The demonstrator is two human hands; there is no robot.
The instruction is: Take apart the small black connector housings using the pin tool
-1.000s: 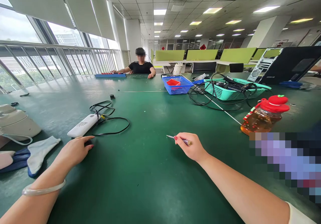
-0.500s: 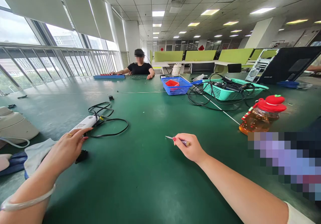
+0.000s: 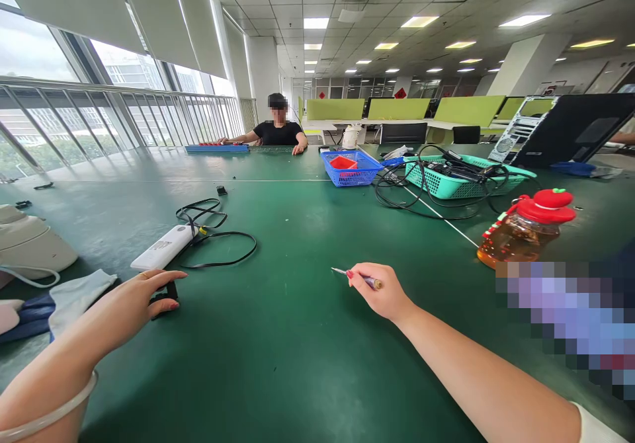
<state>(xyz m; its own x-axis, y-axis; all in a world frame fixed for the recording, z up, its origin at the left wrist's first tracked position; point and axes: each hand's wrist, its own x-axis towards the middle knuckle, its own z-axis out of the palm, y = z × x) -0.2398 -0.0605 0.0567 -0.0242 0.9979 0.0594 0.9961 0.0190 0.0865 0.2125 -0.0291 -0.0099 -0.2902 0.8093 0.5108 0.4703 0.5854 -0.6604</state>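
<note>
My right hand is closed round a small screwdriver, whose thin metal shaft points left above the green table. The screwdriver's handle is partly covered by my fingers. On the left, my left hand reaches over a small black part, thumb and fingers apart on either side of it. Part of that black piece is hidden behind the hand, and firm contact cannot be made out. Just beyond my left fingers lies a white power bank beside a looped black cable.
A blue basket with a red tray and a green basket of cables stand farther back. At right is a red-lidded bottle. A white device and a cloth lie left. Another person sits across the table.
My left hand has drawn back from the white power bank toward the black part, its thumb and fingers spreading. My right hand still holds the screwdriver in nearly the same place.
</note>
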